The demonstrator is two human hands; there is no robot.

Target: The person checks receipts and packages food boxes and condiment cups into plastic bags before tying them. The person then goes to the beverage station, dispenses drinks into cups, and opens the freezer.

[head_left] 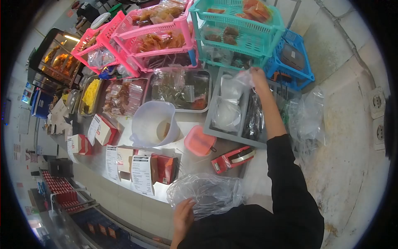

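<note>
My right hand (pixel 258 78) reaches to the back of a grey divided tray (pixel 210 120), its fingers closed on a small clear packet (pixel 243 79). White round packets (pixel 227 115) in clear wrap fill the tray's left compartment, and black-wrapped items (pixel 253 116) lie beside them. Near my body, my left hand (pixel 184 213) is closed on the left edge of a large crumpled clear plastic bag (pixel 207 193). What the bag contains, if anything, I cannot make out.
Pink baskets (pixel 153 50), a teal rack (pixel 238 39) and a blue basket (pixel 304 62) stand behind. A white tub (pixel 145 124), a coral lid (pixel 199 141), a red tape dispenser (pixel 233 159) and boxes with receipts (pixel 143 172) occupy the counter. Right: a wall and plastic bags (pixel 309 116).
</note>
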